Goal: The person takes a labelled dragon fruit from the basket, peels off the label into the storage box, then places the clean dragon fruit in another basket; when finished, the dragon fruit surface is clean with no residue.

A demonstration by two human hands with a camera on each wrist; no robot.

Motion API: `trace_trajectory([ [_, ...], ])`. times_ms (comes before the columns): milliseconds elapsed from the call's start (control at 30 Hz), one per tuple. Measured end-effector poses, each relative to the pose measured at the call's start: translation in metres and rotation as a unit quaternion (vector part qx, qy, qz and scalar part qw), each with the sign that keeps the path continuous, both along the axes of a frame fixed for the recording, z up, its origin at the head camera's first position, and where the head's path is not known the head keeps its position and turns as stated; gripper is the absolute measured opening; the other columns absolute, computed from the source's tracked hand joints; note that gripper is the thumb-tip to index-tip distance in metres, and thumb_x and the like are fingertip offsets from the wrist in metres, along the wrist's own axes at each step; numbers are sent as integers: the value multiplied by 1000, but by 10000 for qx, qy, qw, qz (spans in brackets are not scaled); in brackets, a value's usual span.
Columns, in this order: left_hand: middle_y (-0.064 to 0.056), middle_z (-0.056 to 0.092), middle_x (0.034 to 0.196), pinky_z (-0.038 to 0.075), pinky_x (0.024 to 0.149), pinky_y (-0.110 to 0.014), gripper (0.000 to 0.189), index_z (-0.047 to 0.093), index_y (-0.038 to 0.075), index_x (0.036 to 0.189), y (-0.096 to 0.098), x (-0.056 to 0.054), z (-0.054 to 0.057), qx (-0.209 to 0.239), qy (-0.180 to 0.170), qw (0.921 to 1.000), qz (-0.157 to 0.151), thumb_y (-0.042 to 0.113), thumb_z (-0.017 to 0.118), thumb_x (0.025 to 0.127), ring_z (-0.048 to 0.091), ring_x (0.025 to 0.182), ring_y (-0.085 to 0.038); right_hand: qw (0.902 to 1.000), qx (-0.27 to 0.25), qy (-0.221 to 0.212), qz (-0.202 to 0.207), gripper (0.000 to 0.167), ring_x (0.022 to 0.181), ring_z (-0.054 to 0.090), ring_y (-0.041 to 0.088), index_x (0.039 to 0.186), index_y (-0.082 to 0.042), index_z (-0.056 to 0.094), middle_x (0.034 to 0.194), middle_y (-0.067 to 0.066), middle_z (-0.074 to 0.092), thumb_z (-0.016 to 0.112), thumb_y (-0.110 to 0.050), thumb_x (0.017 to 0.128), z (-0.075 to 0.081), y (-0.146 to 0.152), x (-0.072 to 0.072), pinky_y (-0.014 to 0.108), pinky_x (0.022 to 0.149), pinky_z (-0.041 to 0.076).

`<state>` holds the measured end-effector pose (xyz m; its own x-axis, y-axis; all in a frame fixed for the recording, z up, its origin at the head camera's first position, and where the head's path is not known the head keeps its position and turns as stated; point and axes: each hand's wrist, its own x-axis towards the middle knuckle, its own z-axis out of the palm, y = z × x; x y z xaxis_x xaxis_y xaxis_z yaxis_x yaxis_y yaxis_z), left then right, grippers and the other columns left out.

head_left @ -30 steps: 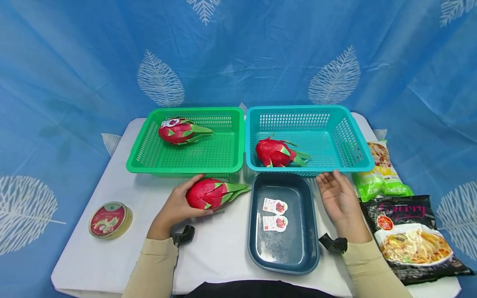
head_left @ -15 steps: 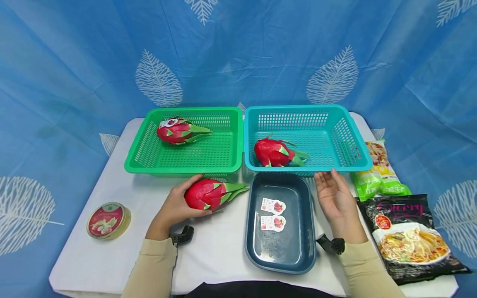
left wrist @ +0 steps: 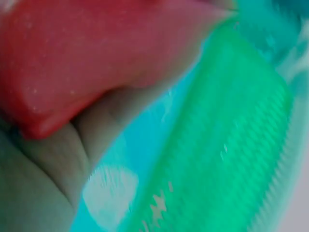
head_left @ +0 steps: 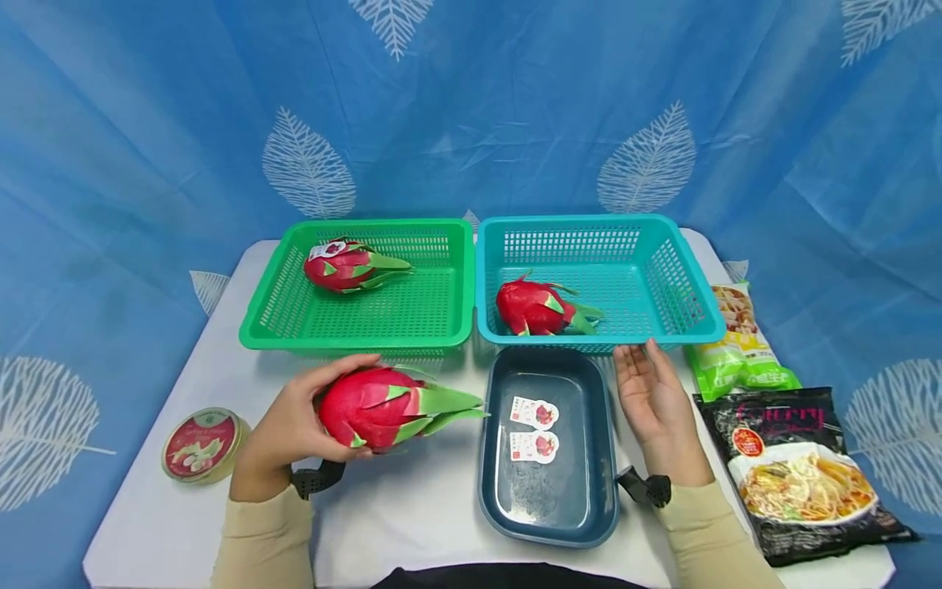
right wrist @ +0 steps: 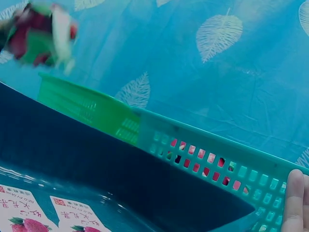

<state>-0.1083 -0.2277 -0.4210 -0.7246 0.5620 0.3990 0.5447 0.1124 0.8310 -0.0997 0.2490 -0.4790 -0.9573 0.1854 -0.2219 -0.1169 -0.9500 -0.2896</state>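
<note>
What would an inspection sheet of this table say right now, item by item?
Surface: white table, edges draped.
Job's things: dragon fruit held in the left hand; one labelled fruit in the green basket; another fruit in the teal basket; two stickers in the dark blue tray.
Clutter: round tin, two food packets on the right.
Hands: left fingers curled round the fruit; right hand open beside the tray, holding nothing.
Cables: nothing seen.
Surroundings: blue leaf-print curtain behind.
</note>
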Motion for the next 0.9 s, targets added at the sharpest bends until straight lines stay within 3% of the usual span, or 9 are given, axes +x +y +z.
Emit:
trace_trajectory([
  [67, -23, 57, 142, 61, 85, -39, 103, 53, -6, 147, 8, -7, 15, 316, 243, 9989, -229, -8, 100, 56, 56, 127, -31, 10000, 11, 25, -1, 19, 100, 66, 27, 125, -3, 52, 109, 15, 60, 60, -4, 107, 0, 0, 0, 31, 103, 51],
  [133, -23, 58, 142, 61, 88, -41, 104, 52, -6, 148, 21, -18, 30, 609, 353, 9972, -265, -14, 98, 55, 54, 129, -36, 10000, -23, 66, -24, 19, 98, 66, 27, 125, -2, 53, 108, 16, 61, 59, -3, 107, 0, 1, -1, 32, 102, 52],
  [267, -13, 58, 144, 59, 91, -42, 104, 52, 2, 149, 57, -53, 55, 657, 407, 9968, 226, -11, 99, 58, 53, 132, -34, 9999, -15, 152, -44, 16, 96, 67, 28, 123, 0, 54, 105, 17, 63, 58, -2, 108, -1, 1, -2, 32, 99, 54],
  [367, -2, 58, 142, 60, 89, -40, 94, 54, 9, 148, 86, -88, 66, 171, 498, 9968, 607, 6, 101, 67, 54, 129, -24, 9997, 65, 222, -21, 12, 95, 68, 28, 118, 1, 56, 103, 17, 65, 58, -2, 108, -2, 0, -3, 32, 97, 55],
  [500, 4, 60, 136, 60, 85, -35, 86, 56, 13, 144, 131, -135, 72, -545, 511, 9950, 666, 30, 100, 72, 57, 121, -17, 9993, 226, 310, -32, 7, 94, 69, 28, 113, 2, 58, 100, 17, 66, 58, -3, 108, -4, 0, -4, 32, 94, 57],
  [600, 2, 61, 132, 60, 83, -32, 87, 56, 15, 143, 164, -162, 75, -1130, 325, 9908, 666, 39, 99, 72, 58, 118, -17, 9985, 398, 364, -1, 7, 95, 69, 27, 113, 2, 59, 100, 17, 66, 57, -4, 108, -6, 1, -4, 31, 94, 57],
  [767, -2, 58, 136, 59, 82, -31, 93, 49, 15, 147, 219, -189, 87, -2204, -84, 9730, 676, 39, 99, 72, 55, 121, -19, 9970, 675, 375, -27, 9, 96, 67, 25, 114, 2, 58, 102, 15, 65, 57, -5, 109, -7, 3, -5, 30, 94, 56],
  [900, -3, 56, 139, 58, 82, -30, 94, 47, 16, 148, 253, -205, 87, -2505, -228, 9661, 576, 34, 100, 72, 52, 124, -20, 9964, 768, 365, -32, 9, 96, 67, 25, 113, 2, 58, 101, 15, 65, 57, -6, 109, -7, 3, -6, 30, 93, 56],
])
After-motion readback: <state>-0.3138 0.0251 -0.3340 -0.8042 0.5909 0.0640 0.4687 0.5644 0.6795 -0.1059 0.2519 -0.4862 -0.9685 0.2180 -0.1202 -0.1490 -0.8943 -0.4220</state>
